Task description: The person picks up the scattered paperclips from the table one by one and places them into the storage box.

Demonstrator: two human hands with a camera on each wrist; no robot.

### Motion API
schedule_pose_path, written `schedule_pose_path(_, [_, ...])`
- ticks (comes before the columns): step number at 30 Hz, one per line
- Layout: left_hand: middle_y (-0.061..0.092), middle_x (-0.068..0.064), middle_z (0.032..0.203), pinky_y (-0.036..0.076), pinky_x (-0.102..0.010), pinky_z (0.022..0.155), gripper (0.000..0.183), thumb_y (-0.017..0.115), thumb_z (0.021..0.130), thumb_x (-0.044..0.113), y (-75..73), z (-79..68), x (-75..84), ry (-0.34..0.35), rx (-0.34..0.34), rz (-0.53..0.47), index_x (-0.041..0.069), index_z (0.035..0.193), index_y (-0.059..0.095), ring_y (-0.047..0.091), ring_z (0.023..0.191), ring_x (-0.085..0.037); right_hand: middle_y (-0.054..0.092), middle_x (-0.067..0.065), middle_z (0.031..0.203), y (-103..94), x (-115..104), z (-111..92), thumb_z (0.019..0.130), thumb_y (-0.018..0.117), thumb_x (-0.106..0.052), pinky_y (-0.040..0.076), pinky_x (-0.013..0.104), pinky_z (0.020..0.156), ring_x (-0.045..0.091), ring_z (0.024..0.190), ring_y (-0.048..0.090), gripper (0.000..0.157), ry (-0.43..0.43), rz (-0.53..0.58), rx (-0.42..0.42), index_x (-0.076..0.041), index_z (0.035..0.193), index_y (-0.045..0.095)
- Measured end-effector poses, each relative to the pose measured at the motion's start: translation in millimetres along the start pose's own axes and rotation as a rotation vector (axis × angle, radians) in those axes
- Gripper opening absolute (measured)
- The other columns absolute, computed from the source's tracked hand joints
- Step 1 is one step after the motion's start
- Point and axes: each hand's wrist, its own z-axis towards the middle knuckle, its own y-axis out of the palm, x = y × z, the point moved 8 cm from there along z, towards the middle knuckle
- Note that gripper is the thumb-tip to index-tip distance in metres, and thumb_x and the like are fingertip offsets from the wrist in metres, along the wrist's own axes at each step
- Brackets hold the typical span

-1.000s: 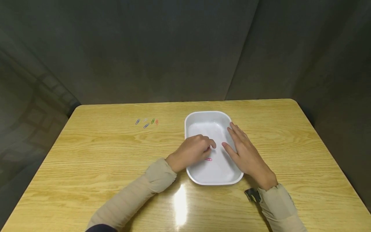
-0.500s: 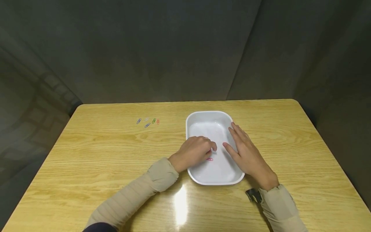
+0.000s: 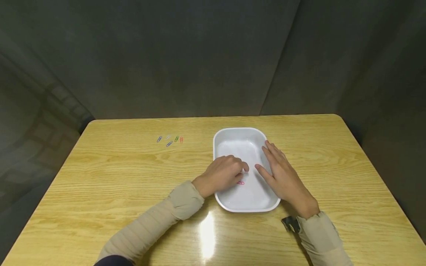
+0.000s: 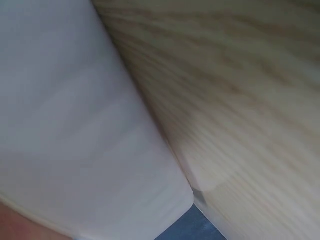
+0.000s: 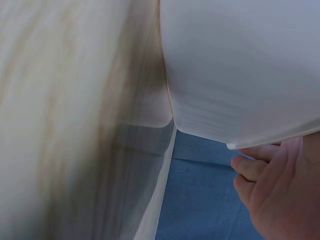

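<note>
A white tray (image 3: 249, 199) is taken as landmark, set on the wood-grain table (image 3: 100, 170); well to the left of the tray, level with its far half, five small paper clips are seen in a loose group; in order, a blue clip (image 3: 159, 139), a pale clip (image 3: 168, 136), a second blue clip (image 3: 169, 143), a green clip (image 3: 176, 139) and a red clip (image 3: 181, 139) are noted.

From the near left of the tray, the left hand (image 3: 224, 171) is extended over its left rim, back of the hand uppermost; its index finger is bent and the hand is held narrow above the tray floor; whether anything is pinched cannot be told, the fingertips being partly hidden; inside the tray, just beside these fingers, a pink clip (image 3: 240, 183) is partly covered by the hand.

At the right side of the tray, the right hand (image 3: 283, 175) is laid with its fingers long and its thumb spread wide over the interior; the side wall is touched, nothing being gripped; near the tray's near right corner, a dark object (image 3: 291, 224) is seen against the right sleeve (image 3: 321, 232).
</note>
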Motion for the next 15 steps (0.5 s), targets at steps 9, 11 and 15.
schedule_pose_path(9, [0.074,0.000,0.095,0.050,-0.028,0.080,0.021,0.065,0.090,0.007,-13.0,-2.4,-2.9,0.028,0.061,-0.091,0.011,0.108,0.075,0.060,0.081,-0.014,0.017,0.019,0.165,0.9,0,0,0.103,0.049,-0.042,0.020,0.061,0.119,0.044,0.150,0.018,0.071,0.003,0.002,-0.003,0.006,0.152,0.030])
schedule_pose_path(11, [0.074,0.000,0.095,0.049,-0.027,0.078,0.020,0.065,0.090,0.008,-16.5,-3.4,-4.0,0.030,0.075,-0.096,0.011,0.107,0.075,0.059,0.080,-0.015,0.017,0.019,0.165,1.1,0,0,0.103,0.048,-0.042,0.020,0.062,0.119,0.044,0.151,0.017,0.071,0.008,0.000,-0.007,0.005,0.152,0.030])
schedule_pose_path(15, [0.074,-0.001,0.097,0.049,-0.027,0.078,0.019,0.066,0.091,0.009,-22.5,-5.4,-6.4,0.026,0.089,-0.081,0.010,0.107,0.075,0.060,0.084,-0.016,0.017,0.020,0.165,0.8,1,0,0.103,0.048,-0.042,0.020,0.062,0.118,0.044,0.150,0.017,0.071,0.012,0.001,-0.009,0.005,0.152,0.029])
